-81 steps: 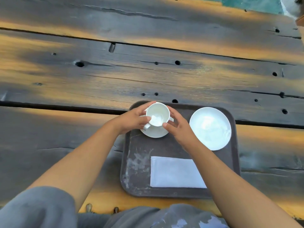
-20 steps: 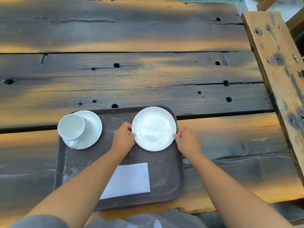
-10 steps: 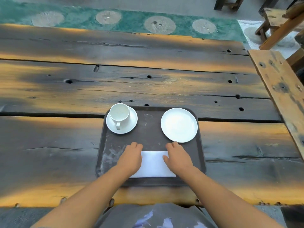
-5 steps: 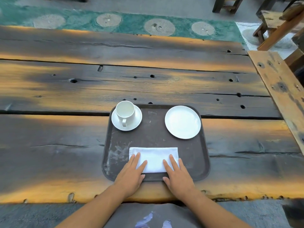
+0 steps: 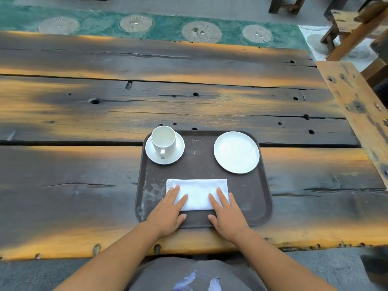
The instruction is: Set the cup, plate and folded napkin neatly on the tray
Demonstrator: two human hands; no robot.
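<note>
- Leftmost on the tray (image 5: pixel 260 198), in its far left corner, the cup (image 5: pixel 163 140) is stood upright on a saucer (image 5: pixel 177 153), with its handle turned toward the near edge; it is probably placed so for an easy pick-up by whoever is served.
- Nearer, the left hand (image 5: pixel 168 213) is laid flat with its fingers spread wide, the fingertips pressed on the near left corner of the folded napkin (image 5: pixel 198 191) and the heel of the hand over the tray's near rim. Nothing is gripped; the cloth seems to be held down and squared, not lifted.
- Between the two hands, the napkin is seen lying flat along the near middle of the tray, its long edges roughly parallel to the tray's near rim, well apart from the crockery.
- Further right, the right hand (image 5: pixel 227 215) is laid in the same way, open and flat, fingertips on the napkin's near right corner, so the cloth is steadied evenly from both ends.
- Rightmost, the plate (image 5: pixel 236 152) is set in the far right corner, empty, level with the cup and apart from it.
- All three items are judged to be in place on the tray, which rests on the wooden table (image 5: pixel 84 106); only a last smoothing appears to be left.
</note>
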